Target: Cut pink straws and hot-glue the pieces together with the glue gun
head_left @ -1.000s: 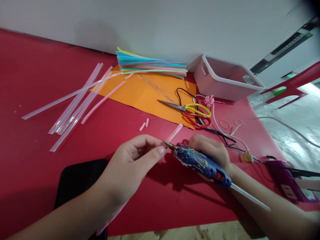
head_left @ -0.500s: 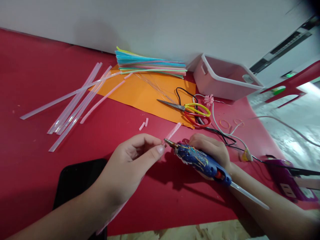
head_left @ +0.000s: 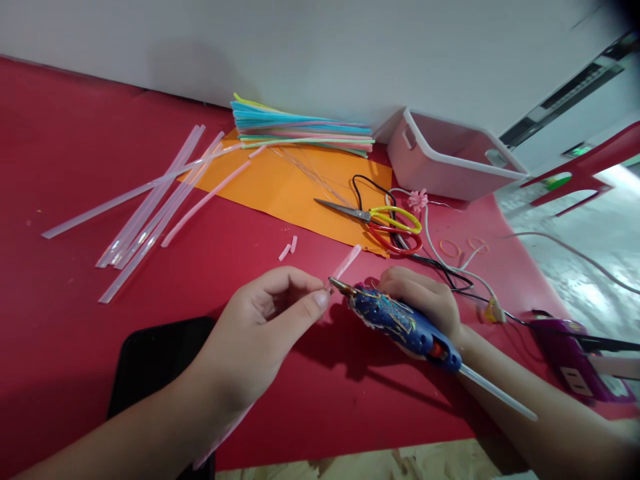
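Observation:
My right hand (head_left: 425, 300) is wrapped round a blue hot glue gun (head_left: 395, 317), smeared with dried glue and threads; a clear glue stick (head_left: 500, 393) pokes out of its back end. Between thumb and forefinger my left hand (head_left: 275, 320) pinches a pink pipe cleaner (head_left: 347, 261). One end of it points away toward the scissors, and a pink length (head_left: 223, 440) shows below my left wrist. The gun's metal nozzle (head_left: 340, 287) is at the pipe cleaner, right beside my left fingertips; whether they touch I cannot tell. Two short pink pieces (head_left: 289, 248) lie just beyond.
Scissors (head_left: 367, 215) with yellow and red handles lie on orange paper (head_left: 280, 190), near black and white cables. Behind are bundled pipe cleaners (head_left: 300, 127) and a pink bin (head_left: 450, 157). Glue sticks (head_left: 155, 207) lie left, a black phone (head_left: 150, 360) under my left forearm, a purple power strip (head_left: 570, 360) right.

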`<state>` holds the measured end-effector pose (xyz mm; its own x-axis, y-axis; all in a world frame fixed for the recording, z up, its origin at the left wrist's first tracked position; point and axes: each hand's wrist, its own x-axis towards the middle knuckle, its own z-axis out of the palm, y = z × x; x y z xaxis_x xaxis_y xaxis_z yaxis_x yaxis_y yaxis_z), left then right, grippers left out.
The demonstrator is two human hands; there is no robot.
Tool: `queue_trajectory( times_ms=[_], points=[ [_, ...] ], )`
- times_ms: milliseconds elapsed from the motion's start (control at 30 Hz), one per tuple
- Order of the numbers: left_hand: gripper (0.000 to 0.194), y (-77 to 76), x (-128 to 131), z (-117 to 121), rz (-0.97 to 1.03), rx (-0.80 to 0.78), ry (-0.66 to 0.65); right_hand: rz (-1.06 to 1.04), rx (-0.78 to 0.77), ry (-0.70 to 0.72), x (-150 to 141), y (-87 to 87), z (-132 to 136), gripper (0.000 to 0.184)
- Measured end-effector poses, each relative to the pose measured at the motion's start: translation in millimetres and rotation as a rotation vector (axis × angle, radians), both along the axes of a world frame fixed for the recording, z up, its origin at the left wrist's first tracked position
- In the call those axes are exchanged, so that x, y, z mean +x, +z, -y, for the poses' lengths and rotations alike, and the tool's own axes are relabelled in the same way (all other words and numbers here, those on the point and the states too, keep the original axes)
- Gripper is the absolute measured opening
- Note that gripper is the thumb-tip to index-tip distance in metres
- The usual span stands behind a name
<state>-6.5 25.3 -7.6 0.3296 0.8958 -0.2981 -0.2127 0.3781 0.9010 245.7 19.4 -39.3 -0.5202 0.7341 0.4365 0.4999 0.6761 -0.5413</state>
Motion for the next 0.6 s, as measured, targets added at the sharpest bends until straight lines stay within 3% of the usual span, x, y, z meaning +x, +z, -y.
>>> queue_trajectory(
  times_ms=[600],
  points=[
    [0.009, -1.3, -0.8, 0.3, 0.014, -0.018, 0.008, -0.022, -0.010, -0.009, 0.4, -2.0, 0.0, 0.015]
  ],
)
